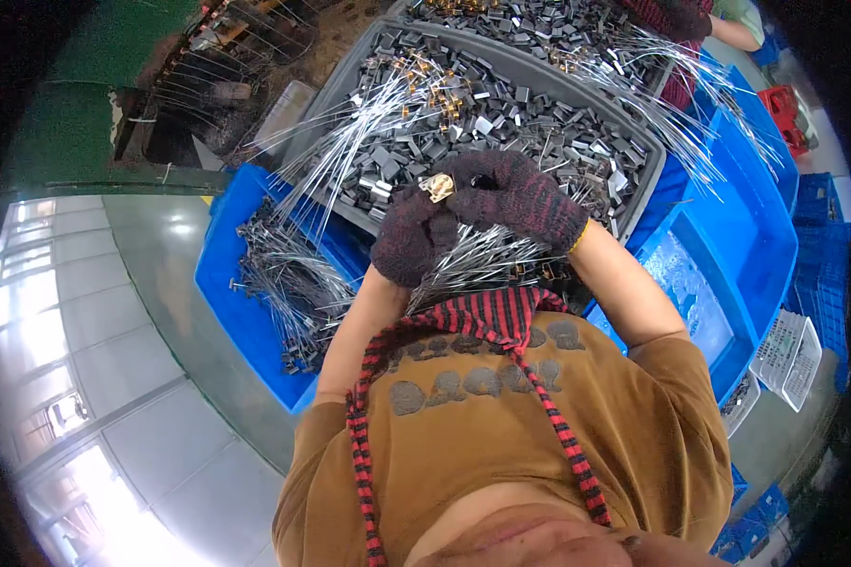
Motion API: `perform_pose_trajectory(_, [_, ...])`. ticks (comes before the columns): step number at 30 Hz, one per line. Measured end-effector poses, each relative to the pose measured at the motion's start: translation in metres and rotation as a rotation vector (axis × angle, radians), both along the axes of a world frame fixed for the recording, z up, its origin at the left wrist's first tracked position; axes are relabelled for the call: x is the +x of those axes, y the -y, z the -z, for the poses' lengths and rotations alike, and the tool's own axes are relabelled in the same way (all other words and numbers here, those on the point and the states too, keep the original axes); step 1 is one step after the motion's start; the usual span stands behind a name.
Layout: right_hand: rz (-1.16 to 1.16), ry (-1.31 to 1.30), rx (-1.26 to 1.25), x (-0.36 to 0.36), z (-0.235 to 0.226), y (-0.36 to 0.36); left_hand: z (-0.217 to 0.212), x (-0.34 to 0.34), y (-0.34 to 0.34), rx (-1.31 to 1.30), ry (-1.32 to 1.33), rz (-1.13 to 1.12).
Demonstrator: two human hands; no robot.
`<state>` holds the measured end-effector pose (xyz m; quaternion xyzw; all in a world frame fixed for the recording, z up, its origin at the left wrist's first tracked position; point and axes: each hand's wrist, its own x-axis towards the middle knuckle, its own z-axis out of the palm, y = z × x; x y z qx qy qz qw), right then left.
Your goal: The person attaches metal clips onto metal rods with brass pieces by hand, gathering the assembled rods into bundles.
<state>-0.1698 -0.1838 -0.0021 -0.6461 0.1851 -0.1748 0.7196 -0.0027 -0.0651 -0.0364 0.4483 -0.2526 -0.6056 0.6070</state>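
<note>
The gloved left hand and gloved right hand grasp a small brass-coloured metal fitting between their fingertips, over the grey plastic tub of dark metal blocks

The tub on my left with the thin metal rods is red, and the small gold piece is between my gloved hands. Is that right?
Not quite: the tub on your left is blue, not red, as the head view shows. It does hold thin metal rods, and the small gold piece is between your gloved left hand and right hand.
</note>
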Motion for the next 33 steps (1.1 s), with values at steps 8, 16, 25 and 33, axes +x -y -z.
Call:
perform_pose_trajectory(8, [-0.044,0.174,-0.053,0.015,0.011,0.005,0.000,-0.005,-0.003,0.141,-0.323,-0.154])
perform_pose_trajectory(16, [-0.120,0.175,0.029,0.005,-0.003,0.007,0.019,0.004,-0.007,-0.062,0.375,-0.004])
perform_pose_trajectory(25, [-0.106,0.185,0.009,0.011,-0.014,0.009,0.013,0.003,-0.010,0.043,-0.095,-0.042])
perform_pose_trajectory(33, [-0.111,0.236,-0.053,0.004,-0.018,0.020,-0.008,-0.002,-0.005,0.076,0.038,-0.029])
